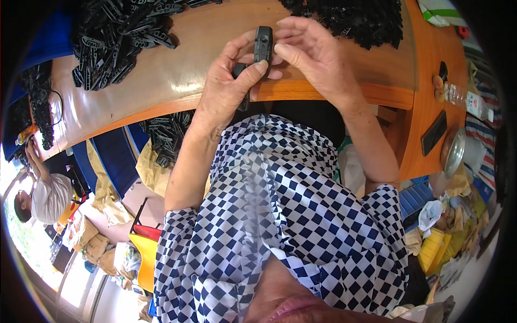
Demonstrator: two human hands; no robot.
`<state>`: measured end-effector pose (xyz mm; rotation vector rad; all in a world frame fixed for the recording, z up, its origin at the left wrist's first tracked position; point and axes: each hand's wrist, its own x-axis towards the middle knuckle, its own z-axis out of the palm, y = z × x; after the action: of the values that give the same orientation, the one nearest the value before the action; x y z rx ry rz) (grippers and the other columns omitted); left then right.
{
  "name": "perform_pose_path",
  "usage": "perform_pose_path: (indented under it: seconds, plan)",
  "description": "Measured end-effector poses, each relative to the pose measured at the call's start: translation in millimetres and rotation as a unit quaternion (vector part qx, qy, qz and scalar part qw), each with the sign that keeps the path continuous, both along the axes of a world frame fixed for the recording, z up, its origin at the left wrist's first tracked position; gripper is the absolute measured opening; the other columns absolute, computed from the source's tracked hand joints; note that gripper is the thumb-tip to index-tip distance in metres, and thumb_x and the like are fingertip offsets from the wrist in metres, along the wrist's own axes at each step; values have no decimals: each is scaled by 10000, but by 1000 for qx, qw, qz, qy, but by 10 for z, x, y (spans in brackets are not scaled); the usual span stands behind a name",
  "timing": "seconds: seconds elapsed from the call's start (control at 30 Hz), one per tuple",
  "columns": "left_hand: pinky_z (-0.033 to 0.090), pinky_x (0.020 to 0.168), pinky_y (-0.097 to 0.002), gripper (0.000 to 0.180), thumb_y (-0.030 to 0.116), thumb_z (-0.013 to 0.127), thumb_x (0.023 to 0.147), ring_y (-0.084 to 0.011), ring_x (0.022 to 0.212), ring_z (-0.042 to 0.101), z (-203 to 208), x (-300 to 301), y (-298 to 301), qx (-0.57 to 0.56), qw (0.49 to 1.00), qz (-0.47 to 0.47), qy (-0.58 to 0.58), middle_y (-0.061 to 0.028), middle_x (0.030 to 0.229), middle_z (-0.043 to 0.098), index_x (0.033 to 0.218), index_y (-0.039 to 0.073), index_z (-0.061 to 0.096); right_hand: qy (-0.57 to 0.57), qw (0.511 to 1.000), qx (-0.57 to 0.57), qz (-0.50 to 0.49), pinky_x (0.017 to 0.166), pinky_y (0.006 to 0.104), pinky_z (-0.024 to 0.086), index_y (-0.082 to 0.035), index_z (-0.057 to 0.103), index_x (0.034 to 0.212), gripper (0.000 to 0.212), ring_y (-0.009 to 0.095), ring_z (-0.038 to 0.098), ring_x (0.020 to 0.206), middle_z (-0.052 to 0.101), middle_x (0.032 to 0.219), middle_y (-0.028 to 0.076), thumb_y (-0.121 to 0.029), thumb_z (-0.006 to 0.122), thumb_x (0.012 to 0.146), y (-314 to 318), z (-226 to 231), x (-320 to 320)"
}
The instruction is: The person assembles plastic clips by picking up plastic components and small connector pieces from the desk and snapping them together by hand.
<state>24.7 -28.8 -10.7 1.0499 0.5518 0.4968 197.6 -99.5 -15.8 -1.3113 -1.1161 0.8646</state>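
My left hand [229, 72] is closed around a long black plastic part [263, 44], held upright over the table's near edge with the thumb across its lower end. The side facing me has moulded recesses. A second dark piece [238, 70] shows in the same palm; its shape is mostly hidden. Just right of the part is my right hand [318, 59], fingers apart and slightly curled, thumb tip close to the part's edge. I see nothing held in it.
Heaps of black plastic parts lie on the wooden table [177, 81], one pile [116, 46] at left and another [355, 21] at far right. On the right are a phone [434, 133], a plastic bottle [466, 99] and a metal lid [453, 152]. Another person [51, 199] works at far left.
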Motion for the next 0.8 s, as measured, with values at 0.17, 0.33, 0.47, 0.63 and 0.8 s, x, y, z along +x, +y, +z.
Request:
perform_pose_path:
  seconds: [0.17,0.33,0.47,0.63,0.8]
  plan:
    - [428,518,-176,568,102,618,915,-77,600,540,20,39,-131,55,996,65,20,-92,925,665,1416,43,359,248,963,-69,80,613,278,578,39,532,1184,330,181,659,862,650,1020,129,-138,617,918,3,142,-241]
    - [428,520,-177,596,68,613,912,-70,643,539,17,0,-174,198,976,72,53,-83,988,640,1439,65,336,270,960,-39,63,524,279,571,60,559,1112,238,185,669,784,661,977,137,-95,566,932,6,102,-366]
    - [436,531,-181,555,31,599,907,-71,713,543,-23,-99,-148,156,985,35,64,-72,979,616,1406,75,361,248,966,-55,43,569,286,570,80,547,1110,247,186,664,800,659,982,133,-73,572,918,-44,129,-412]
    - [504,641,-296,309,87,606,916,-163,745,617,106,-340,-7,389,902,2,185,-68,855,639,1197,74,477,-359,932,29,-41,787,331,487,-96,646,1049,256,207,585,915,607,1044,23,-178,703,813,-92,122,7]
    - [514,651,-337,252,135,655,851,-282,797,634,221,-453,314,641,702,-48,306,-84,887,653,1077,93,550,-657,740,39,-142,806,351,393,-135,659,958,210,183,518,955,542,967,8,-145,690,750,0,154,519]
